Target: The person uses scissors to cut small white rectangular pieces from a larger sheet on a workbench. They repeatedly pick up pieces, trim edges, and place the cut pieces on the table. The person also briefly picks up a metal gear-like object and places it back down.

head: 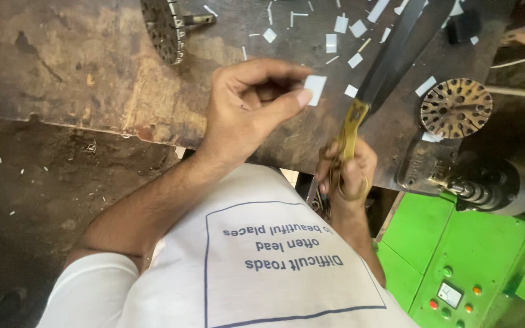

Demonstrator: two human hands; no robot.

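The left hand (247,106) is pinching a small white paper piece (315,88) over the counter's (62,67) near edge. The right hand (344,173) is gripping big scissors (381,67). Many cut bits (340,24) are lying near the far edge already.

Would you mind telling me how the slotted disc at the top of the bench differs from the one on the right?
The top disc stands on edge, showing its rim, and looks dark; the right disc lies flat, face up, and looks tan with rust tones. The top disc has a short shaft sticking out sideways; the right disc shows only a centre hole. Both are round metal discs with rings of slots, resting on the bench among white paper scraps.
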